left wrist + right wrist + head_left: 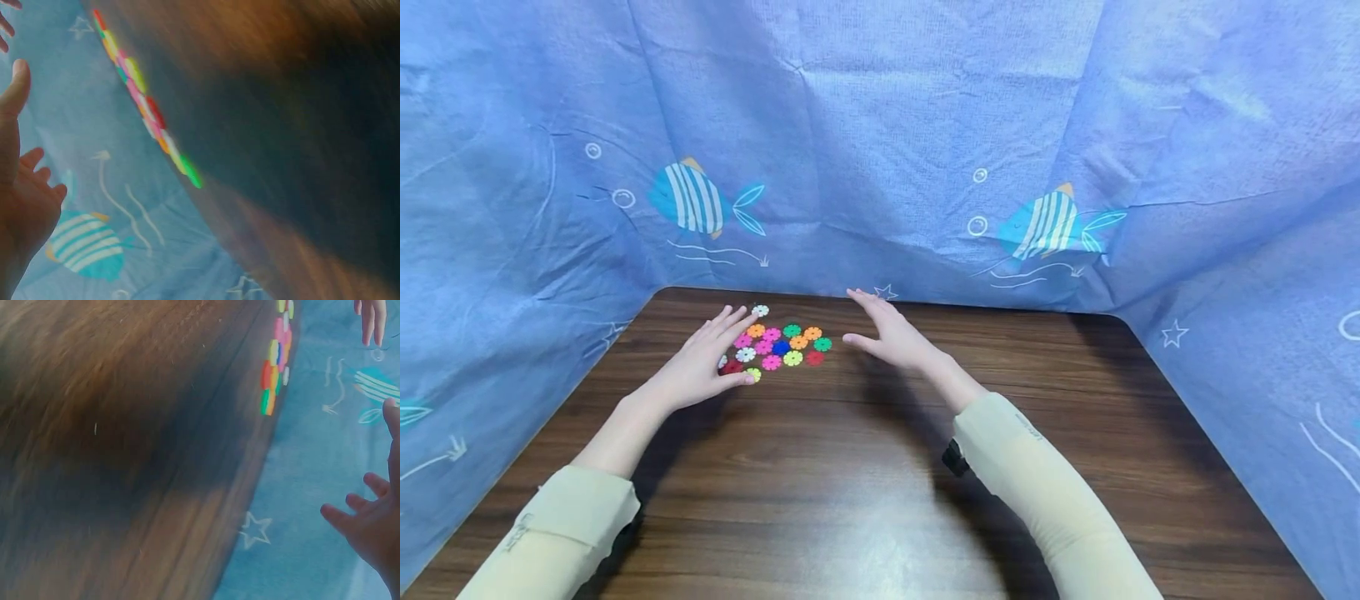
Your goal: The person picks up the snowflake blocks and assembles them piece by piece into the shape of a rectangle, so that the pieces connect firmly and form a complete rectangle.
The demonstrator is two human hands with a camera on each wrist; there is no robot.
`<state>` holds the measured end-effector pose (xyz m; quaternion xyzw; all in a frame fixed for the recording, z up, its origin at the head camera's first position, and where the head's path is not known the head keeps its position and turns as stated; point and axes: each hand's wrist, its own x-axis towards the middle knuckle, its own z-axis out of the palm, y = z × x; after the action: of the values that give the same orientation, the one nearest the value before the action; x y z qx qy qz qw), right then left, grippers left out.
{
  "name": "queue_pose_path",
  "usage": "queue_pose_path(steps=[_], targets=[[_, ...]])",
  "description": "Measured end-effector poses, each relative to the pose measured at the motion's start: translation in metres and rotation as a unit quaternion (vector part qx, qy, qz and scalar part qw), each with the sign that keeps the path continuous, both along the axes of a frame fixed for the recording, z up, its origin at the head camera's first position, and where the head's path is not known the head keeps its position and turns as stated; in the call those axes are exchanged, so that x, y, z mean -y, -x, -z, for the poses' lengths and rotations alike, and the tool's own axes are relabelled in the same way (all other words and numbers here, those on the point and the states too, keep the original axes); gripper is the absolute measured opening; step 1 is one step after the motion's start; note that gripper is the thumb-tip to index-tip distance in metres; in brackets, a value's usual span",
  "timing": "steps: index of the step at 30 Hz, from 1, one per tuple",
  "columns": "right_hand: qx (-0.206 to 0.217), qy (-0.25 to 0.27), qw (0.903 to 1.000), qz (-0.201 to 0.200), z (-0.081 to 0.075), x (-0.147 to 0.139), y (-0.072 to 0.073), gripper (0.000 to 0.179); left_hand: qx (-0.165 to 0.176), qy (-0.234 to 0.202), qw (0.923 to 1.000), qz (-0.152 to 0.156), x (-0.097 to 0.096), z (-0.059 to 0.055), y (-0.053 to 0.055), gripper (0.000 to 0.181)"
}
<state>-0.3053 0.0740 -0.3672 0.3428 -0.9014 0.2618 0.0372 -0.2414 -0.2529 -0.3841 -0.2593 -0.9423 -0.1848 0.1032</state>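
In the head view, the left hand (703,360) and right hand (901,337) hang in front of the person, seemingly above the tabletop (865,475). Both thumbs stand wide of the other fingers, and neither hand holds anything. The discs (781,348) lie between the hands, nearer the left fingers. A white disc (761,311) sits by the left fingertips; a yellow disc (754,375) shows at the left thumb tip, whether touched cannot be told. A red disc (815,357) and a green disc (823,344) lie nearest the right thumb. Thin pieces like these are probably best taken by the rim, one at a time, with a light pinch. The left hand hides part of the group, so lifting it aside would give a better sight. Beyond the fingertips hangs the curtain (880,125), likely to limit reach past the far edge. Behind the fingers are rolled sleeves (1015,475).

In the left wrist view, the left thumb stands apart from slightly bent fingers, empty; the discs make a blurred, slanting row to their right.

In the right wrist view, the right fingers are spread and empty, with the discs up and to their left.
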Motion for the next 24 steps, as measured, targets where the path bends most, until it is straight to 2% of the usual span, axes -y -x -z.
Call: queue_pose_path(steps=[9, 12, 15, 19, 24], targets=[[0.026, 0.008, 0.9994, -0.022, 0.036, 0.024, 0.013, 0.07, 0.089, -0.001, 0.996, 0.003, 0.015, 0.019, 0.015, 0.095], [0.034, -0.005, 0.9986, -0.041, 0.046, 0.03, 0.015, 0.066, 0.123, 0.003, 0.9924, 0.002, 0.019, 0.025, 0.018, 0.095], [0.053, -0.041, 0.9962, -0.055, 0.052, 0.036, 0.017, 0.064, 0.156, 0.006, 0.9876, 0.009, 0.021, 0.029, 0.02, 0.092], [0.083, -0.073, 0.9923, -0.055, 0.056, 0.042, 0.018, 0.065, 0.17, 0.008, 0.9854, 0.007, 0.022, 0.033, 0.024, 0.088], [0.099, -0.112, 0.9875, -0.05, 0.062, 0.045, 0.018, 0.063, 0.157, 0.025, 0.9873, 0.007, 0.024, 0.037, 0.029, 0.071]])
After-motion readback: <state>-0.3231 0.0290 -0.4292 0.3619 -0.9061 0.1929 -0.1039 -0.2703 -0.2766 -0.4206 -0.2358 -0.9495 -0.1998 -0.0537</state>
